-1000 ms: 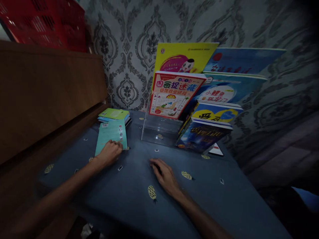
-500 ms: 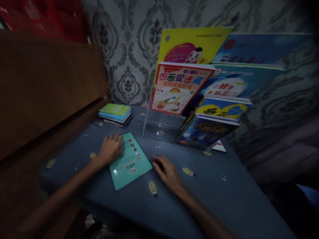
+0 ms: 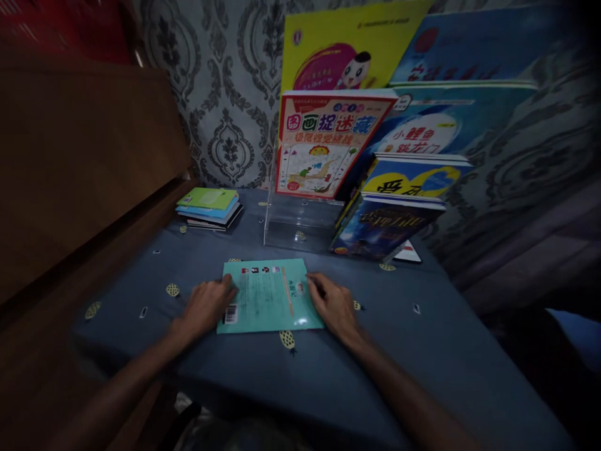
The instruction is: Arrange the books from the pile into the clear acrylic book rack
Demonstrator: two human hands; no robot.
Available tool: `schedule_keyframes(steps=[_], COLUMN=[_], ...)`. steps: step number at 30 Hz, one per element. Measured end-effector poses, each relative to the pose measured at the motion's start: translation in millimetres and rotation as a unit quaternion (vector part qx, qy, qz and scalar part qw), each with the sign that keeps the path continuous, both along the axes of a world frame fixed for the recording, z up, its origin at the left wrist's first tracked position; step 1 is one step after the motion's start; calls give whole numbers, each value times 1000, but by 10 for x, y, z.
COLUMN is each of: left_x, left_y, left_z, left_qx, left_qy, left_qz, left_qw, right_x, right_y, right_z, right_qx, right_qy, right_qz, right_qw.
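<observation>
A thin teal book lies flat on the table, back cover up, with a barcode at its lower left. My left hand grips its left edge, thumb on the cover and the other fingers curled. At the opposite edge, my right hand holds the book between thumb and bent fingers. The fingertips under both edges are partly hidden.
A clear acrylic stand behind the book bears a red-bordered book, a yellow book and several blue ones. A small stack of books sits back left. A wooden cabinet borders the left side.
The teal book has turned from slanted to sideways and shifted right. My right hand, apart from it before, has closed on its right edge; my left hand has moved to its left edge.
</observation>
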State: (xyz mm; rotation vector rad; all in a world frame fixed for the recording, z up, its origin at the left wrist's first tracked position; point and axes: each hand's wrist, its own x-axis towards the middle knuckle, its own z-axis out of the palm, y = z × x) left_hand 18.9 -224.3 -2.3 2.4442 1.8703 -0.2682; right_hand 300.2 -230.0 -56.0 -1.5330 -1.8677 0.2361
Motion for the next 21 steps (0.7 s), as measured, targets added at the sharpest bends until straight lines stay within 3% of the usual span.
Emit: schedule_keyframes(steps=[4,8,12,15,21], left_x=[200,312,323,317,419], left_y=[-81,19,213,293,206], left_z=[-43,-243,-413,-371,-90], left_qx=[45,137,160,152,114], left_qy=[-16,-80,-115,-93,-13], left_qz=[-61,-180,-187,-173,-133], left_qw=[997,971,962,969,984], right_x=[-34,-147,-186,-209,-226], right_y=[-16,-60,-98,-132,-149], right_z=[26,52,65,77,111], right_qx=[16,36,39,43,45], right_qy=[-54,-107,-121,-128,-168], right_qz=[22,84,125,147,138], right_qw=[998,990,984,980,975])
